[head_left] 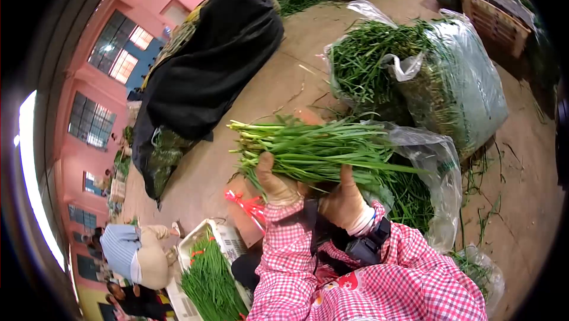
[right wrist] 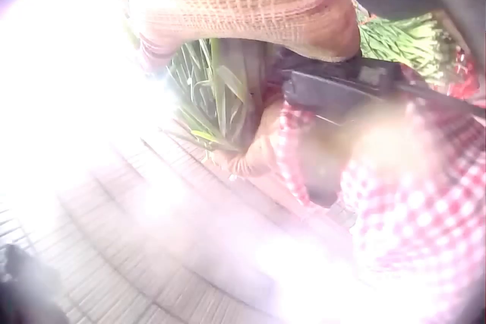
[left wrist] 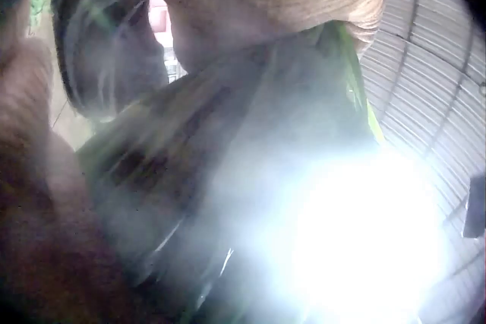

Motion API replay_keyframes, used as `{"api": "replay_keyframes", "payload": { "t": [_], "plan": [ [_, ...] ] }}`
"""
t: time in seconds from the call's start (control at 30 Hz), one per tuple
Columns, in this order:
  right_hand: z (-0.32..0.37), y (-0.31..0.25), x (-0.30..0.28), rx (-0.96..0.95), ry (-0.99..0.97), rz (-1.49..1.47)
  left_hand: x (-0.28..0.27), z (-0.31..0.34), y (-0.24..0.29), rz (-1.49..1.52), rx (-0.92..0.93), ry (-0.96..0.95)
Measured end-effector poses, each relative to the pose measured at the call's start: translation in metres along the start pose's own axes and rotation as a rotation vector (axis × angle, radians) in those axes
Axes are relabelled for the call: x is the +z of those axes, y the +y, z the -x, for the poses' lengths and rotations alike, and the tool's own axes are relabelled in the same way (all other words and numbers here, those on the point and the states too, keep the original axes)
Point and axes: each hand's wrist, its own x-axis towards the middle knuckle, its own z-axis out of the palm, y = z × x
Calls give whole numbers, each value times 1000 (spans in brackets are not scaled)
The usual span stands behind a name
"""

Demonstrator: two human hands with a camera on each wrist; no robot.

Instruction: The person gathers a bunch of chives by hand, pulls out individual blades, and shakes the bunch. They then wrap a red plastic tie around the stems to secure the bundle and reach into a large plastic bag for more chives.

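Note:
A bunch of long green chives (head_left: 323, 146) lies across both hands in the head view, pale stem ends to the left and leaf tips to the right. My left hand (head_left: 277, 185) grips it near the stems, thumb up along the near side. The right hand (head_left: 344, 199) holds the leafy middle, its thumb also raised. The other fingers are hidden beneath the bunch. Both hands wear pale knitted gloves; the right wrist view shows the glove weave (right wrist: 243, 5) close over the leaves (right wrist: 220, 88). Glare blurs much of both wrist views.
Right of the hands stands a large plastic bag (head_left: 462, 84) stuffed with chives. A white crate (head_left: 207, 226) with red-tied bunches is at lower left, near red ties (head_left: 246, 207). Black cloth (head_left: 207, 72) covers a pile beyond. A person in a striped shirt (head_left: 121, 250) bends at far left.

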Motion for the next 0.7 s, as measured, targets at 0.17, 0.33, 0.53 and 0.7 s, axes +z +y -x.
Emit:
{"api": "replay_keyframes", "payload": {
  "t": [0.17, 0.33, 0.53, 0.7],
  "plan": [
    [-24, 18, -29, -101, 182, -251, -21, 68, 19, -97, 11, 85],
    [-31, 21, -38, -70, 277, -214, -79, 138, 5, 27, 18, 166],
    [-19, 14, -28, 14, 347, -46, -199, 192, 75, -673, -542, -162],
    [-11, 11, -39, 47, 448, 45, -248, 136, 117, -250, -626, -139]
  ]
}}
